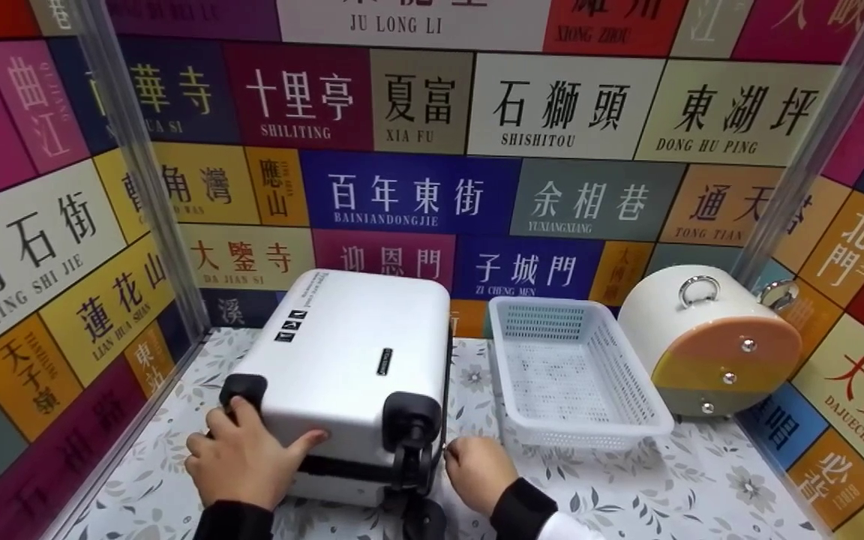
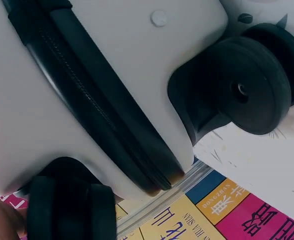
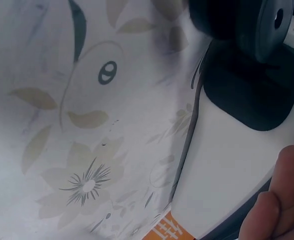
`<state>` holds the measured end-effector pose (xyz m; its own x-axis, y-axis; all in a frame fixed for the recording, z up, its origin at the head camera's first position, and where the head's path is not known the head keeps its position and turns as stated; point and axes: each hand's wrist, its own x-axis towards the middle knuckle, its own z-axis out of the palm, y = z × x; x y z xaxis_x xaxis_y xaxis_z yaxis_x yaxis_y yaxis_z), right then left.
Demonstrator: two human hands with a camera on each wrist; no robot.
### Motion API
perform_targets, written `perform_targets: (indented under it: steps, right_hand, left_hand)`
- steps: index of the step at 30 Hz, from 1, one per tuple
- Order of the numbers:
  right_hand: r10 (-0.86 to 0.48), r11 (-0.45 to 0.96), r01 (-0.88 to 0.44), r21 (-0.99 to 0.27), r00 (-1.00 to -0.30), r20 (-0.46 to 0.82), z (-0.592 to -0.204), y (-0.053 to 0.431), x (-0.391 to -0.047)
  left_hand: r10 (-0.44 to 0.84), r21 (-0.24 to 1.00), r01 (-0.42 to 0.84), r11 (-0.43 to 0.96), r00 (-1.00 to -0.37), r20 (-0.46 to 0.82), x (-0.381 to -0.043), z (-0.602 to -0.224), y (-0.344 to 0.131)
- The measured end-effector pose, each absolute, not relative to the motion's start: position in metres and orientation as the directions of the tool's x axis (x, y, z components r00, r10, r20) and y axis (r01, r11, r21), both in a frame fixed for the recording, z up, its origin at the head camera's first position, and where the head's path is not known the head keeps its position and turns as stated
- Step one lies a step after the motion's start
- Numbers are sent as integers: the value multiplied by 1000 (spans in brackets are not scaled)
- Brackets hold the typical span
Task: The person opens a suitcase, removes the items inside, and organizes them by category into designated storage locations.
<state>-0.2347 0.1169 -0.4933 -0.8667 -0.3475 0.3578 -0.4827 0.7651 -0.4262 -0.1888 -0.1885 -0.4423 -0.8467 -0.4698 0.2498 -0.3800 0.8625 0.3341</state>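
A white hard-shell suitcase (image 1: 357, 345) with black corner guards lies flat on the table, its wheeled end toward me. At its near left corner my left hand (image 1: 241, 454) grips the shell, fingers over the black corner and thumb along the end face. My right hand (image 1: 481, 472) is curled at the near right side and pinches at the zipper seam; the pull is hidden by the fingers. Black wheels (image 2: 259, 85) and a black strip-like handle (image 2: 97, 100) show on the end in the left wrist view. Fingers (image 3: 282, 195) of my right hand are beside the shell in the right wrist view.
A white perforated plastic basket (image 1: 518, 375) stands right of the suitcase. Beyond it is a rounded cream box (image 1: 649, 322) with a striped drawer front. Leaf-patterned cloth (image 1: 597, 487) covers the table. Colourful sign-print walls (image 1: 589, 105) enclose the back and sides.
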Motion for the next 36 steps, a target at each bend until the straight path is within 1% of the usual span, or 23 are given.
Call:
perform_targets:
  steps: [11, 16, 18, 24, 27, 30, 34, 36]
  right_hand:
    - [-337, 763, -485, -428, -862, 378, -493, 122, -230]
    - [-339, 753, -481, -448, -868, 361, -491, 123, -227]
    - [-347, 748, -482, -456, -870, 351, -490, 122, -224]
    - [-374, 742, -518, -426, -847, 378, -491, 120, -218]
    - [-368, 744, -516, -424, -847, 383, -491, 118, -215]
    - [-350, 745, -475, -468, -876, 332, -489, 115, -209]
    - [-301, 729, -361, -581, -932, 201, -485, 108, -202]
    - [-277, 720, -318, -616, -947, 165, -484, 105, -202]
  left_hand:
    - [-471, 332, -376, 865, -837, 278, -183, -443, -184]
    - [-463, 328, -368, 870, -838, 289, -183, -442, -184]
    - [-461, 326, -367, 871, -839, 287, -183, -442, -185]
    - [-457, 322, -371, 871, -852, 255, -184, -439, -185]
    - [-458, 322, -375, 869, -857, 237, -184, -438, -184]
    - [-460, 328, -378, 866, -859, 225, -184, -438, -183]
    - [-458, 338, -374, 864, -862, 218, -182, -437, -181]
    - [-457, 341, -371, 864, -862, 220, -182, -437, -179]
